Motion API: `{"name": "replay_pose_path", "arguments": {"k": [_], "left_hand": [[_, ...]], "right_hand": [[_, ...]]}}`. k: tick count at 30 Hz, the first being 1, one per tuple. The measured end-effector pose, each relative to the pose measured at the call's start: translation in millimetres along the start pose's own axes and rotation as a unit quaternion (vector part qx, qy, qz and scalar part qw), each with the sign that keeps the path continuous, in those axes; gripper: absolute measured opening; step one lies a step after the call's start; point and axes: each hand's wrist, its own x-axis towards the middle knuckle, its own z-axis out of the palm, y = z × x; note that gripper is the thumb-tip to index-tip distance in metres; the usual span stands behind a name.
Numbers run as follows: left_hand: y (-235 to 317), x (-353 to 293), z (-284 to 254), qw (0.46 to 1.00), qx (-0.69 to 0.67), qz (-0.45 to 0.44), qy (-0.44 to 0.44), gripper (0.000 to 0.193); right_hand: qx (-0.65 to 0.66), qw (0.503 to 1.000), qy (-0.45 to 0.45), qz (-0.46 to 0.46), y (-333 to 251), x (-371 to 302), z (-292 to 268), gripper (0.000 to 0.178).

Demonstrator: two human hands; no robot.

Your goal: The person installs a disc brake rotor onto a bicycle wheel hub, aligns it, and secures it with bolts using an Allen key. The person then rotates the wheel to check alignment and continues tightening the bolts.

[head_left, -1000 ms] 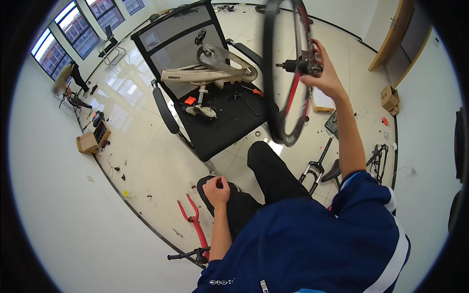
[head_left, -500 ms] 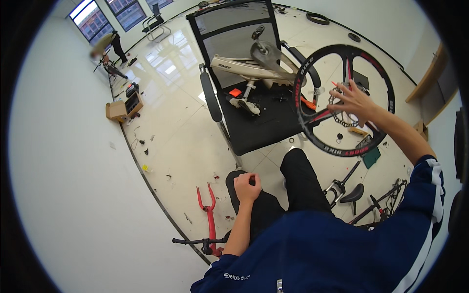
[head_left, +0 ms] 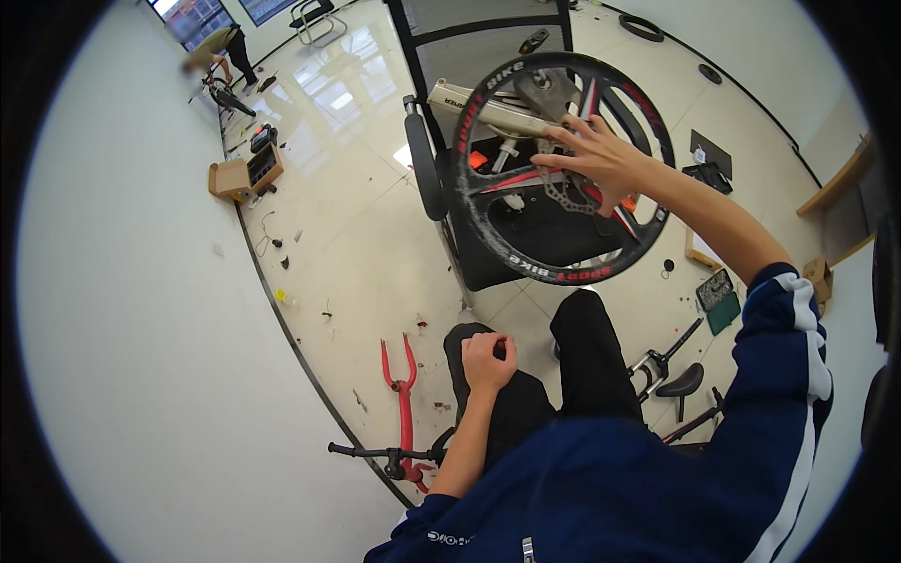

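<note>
My right hand (head_left: 601, 164) grips a black bicycle wheel (head_left: 511, 181) with red-edged spokes by its middle, fingers curled round the disc rotor (head_left: 560, 192). The wheel is held up over the seat of a black office chair (head_left: 488, 258). Behind it on the chair lies a beige bicycle frame (head_left: 507, 115) with a crank, partly hidden by the wheel. Close to my left knee, my left hand (head_left: 488, 363) is closed, and whatever it may hold is hidden.
A red fork with handlebars (head_left: 404, 413) lies to the left. A suspension fork (head_left: 654, 366) and a saddle (head_left: 683, 380) are at right, with a green case (head_left: 723, 312) beyond. An open cardboard box (head_left: 230, 178) stands by the left wall. Far left, a person (head_left: 225, 47) bends over a bicycle.
My right hand has carried the wheel leftward, from the chair's right side to over its seat. My left hand stays closed by the knee. The view has shifted slightly.
</note>
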Motion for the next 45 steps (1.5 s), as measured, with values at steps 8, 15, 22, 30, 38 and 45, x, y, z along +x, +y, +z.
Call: {"name": "replay_pose_path", "arguments": {"k": [8, 15, 22, 30, 38, 45], "left_hand": [[-2, 6, -6, 1.000, -0.004, -0.012, -0.004, 0.007], [-6, 8, -5, 1.000, -0.007, -0.018, 0.007, 0.006], [0, 13, 5, 1.000, 0.025, -0.013, -0.012, 0.007], [9, 15, 12, 0.998, 0.038, -0.007, -0.040, 0.007], [19, 31, 14, 0.997, 0.008, -0.033, -0.068, 0.007], [12, 148, 97, 0.990, -0.064, -0.004, -0.125, 0.010]], "right_hand": [[-0.016, 0.994, 0.028, -0.100, 8, 97, 29, 0.138], [0.030, 0.998, -0.002, -0.054, 22, 124, 80, 0.143], [0.103, 0.993, 0.057, -0.001, -3, 95, 117, 0.142], [0.175, 0.972, 0.112, 0.106, -28, 73, 129, 0.142], [0.473, 0.565, 0.461, 0.495, -82, -2, 179, 0.049], [0.518, 0.469, 0.416, 0.581, -121, -31, 244, 0.012]]}}
